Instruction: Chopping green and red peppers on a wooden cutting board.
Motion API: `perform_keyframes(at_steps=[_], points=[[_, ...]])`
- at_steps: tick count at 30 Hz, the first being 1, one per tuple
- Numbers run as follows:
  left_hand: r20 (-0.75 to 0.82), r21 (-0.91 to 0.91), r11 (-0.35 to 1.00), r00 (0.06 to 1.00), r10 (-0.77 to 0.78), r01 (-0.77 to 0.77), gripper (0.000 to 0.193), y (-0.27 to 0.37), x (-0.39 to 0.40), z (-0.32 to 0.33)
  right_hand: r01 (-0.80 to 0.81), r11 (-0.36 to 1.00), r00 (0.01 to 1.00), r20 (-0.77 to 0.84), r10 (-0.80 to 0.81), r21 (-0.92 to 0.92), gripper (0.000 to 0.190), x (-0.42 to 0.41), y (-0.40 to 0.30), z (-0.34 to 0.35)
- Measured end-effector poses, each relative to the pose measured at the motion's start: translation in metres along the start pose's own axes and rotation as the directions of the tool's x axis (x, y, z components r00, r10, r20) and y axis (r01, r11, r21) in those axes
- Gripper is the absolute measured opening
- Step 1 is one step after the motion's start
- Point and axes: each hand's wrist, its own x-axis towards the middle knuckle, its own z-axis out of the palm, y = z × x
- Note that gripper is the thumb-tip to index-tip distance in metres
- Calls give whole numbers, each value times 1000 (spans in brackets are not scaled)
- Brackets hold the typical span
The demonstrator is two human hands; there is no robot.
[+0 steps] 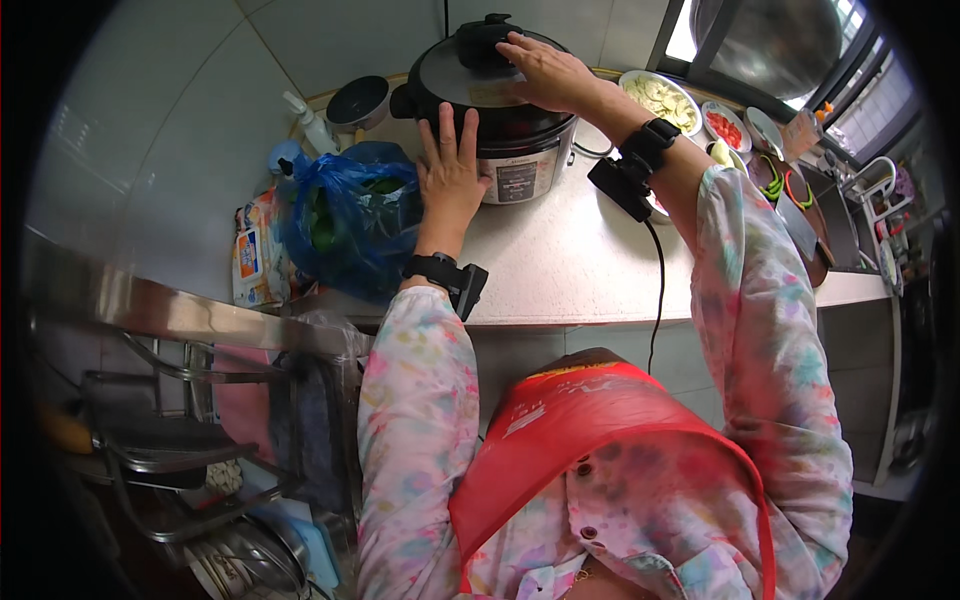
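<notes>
An electric pressure cooker (517, 176) with a black lid (442, 71) stands against the tiled wall, its lid seated on top. My left hand (450, 169) lies flat against the cooker's front left side, fingers spread and pointing up. At the top, my right hand (551, 75) reaches over the lid with its fingertips at the black lid handle (480, 46). Its fingers are extended; whether they press on the handle is hard to see. Close beside my left hand sits a blue plastic bag (352, 225) with green produce inside.
Left of the cooker are a dark bowl (358, 101), a white pump bottle (313, 127) and a wipes pack (259, 259). Along the right stand a plate of pale slices (664, 101), a dish of red pieces (726, 126) and a cutting board (823, 244) with a knife (796, 225).
</notes>
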Motion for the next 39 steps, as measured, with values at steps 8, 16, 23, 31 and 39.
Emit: perform_keyframes(at_steps=[8,16,23,31,39], points=[[-30,14,998,997,66,-66,111,-1,1,1,24,1000,994,-106,-25,-16,62,27,12,5],[-36,23,997,997,70,-69,106,-8,4,-7,-9,1000,994,-107,10,15,64,16,5,6],[-4,-125,992,1000,22,-23,90,2,20,-28,-113,866,920,-277,276,487,84,-120,15,67],[40,-66,998,999,-4,7,76,0,30,-32,-157,927,905,-326,273,341,98,-117,6,77],[-26,-124,992,1000,-1,-2,76,0,31,-26,-38,995,921,-382,72,96,92,-114,9,78]])
